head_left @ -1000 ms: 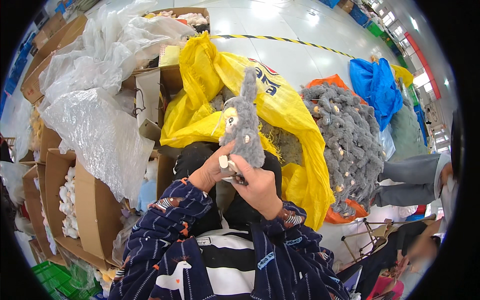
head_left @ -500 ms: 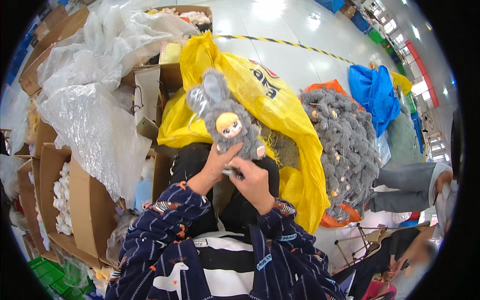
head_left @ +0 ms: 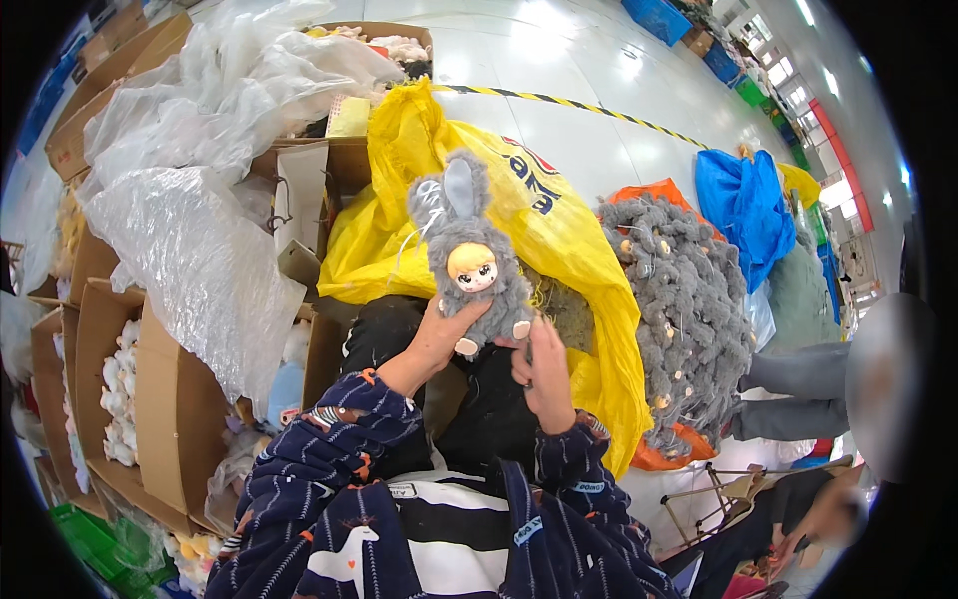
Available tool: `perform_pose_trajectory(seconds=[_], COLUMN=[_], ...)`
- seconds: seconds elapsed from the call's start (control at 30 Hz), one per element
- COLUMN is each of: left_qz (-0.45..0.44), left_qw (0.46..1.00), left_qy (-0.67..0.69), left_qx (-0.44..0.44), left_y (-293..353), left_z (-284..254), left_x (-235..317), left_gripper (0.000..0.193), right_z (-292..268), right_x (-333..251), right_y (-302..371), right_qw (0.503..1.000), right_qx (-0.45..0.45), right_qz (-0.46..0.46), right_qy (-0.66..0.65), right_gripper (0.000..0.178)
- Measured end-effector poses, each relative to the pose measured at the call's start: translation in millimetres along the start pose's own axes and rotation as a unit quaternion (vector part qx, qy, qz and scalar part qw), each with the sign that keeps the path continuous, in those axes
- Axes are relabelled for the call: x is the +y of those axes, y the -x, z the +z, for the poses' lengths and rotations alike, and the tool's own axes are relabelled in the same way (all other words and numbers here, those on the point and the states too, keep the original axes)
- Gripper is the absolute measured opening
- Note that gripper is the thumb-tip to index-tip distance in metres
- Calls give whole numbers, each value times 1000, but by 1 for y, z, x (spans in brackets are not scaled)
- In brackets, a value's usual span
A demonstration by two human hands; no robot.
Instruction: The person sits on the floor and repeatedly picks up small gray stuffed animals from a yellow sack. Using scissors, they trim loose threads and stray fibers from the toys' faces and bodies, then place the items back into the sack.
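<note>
A grey plush rabbit doll (head_left: 484, 304) with long ears, a blond fringe and a painted face stands upright above my lap. My left hand (head_left: 439, 337) is closed around its lower body, the thumb across its belly. White ribbon hangs by one ear. My right hand (head_left: 545, 377) is at the doll's lower right, its fingers bent and closed by the pale foot pad. What those fingers grip is hidden. Behind the doll, a yellow woven sack (head_left: 589, 290) lies with its mouth spread, grey fluff inside.
A heap of grey plush pieces (head_left: 684, 309) fills an orange sack at right, near a blue bag (head_left: 743, 210). Cardboard boxes (head_left: 180, 419) of plush toys and clear plastic sheeting (head_left: 200, 260) stand at left. A co-worker's legs (head_left: 798, 394) and a folding stool (head_left: 714, 499) are at right.
The doll has turned more upright and shifted slightly right and down in view. My right hand has moved from beneath it to its right foot. A small metal glint at those fingers no longer shows.
</note>
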State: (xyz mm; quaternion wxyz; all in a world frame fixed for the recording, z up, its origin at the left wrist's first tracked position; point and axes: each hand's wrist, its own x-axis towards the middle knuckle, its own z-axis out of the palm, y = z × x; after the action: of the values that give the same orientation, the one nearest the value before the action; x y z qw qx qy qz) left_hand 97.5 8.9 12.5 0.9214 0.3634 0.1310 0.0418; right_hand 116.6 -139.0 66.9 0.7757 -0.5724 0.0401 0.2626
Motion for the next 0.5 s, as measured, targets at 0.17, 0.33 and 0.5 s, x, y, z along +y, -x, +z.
perform_pose_trajectory(seconds=[0.17, 0.33, 0.5], left_qz=[-19, -28, -49], left_qw=[1000, 997, 995], left_qy=[1, -3, 22], left_qx=[-23, -69, -84], left_y=[3, 3, 6], left_z=[3, 3, 14], left_x=[8, 13, 23], left_gripper=[34, 43, 58], right_z=[7, -13, -30], right_x=[0, 0, -5], right_y=[-4, -2, 8], right_qw=[999, 956, 884], right_qx=[-26, -25, -9], right_qz=[21, -153, -236], right_qy=[4, 247, 404], right_gripper=[19, 29, 27])
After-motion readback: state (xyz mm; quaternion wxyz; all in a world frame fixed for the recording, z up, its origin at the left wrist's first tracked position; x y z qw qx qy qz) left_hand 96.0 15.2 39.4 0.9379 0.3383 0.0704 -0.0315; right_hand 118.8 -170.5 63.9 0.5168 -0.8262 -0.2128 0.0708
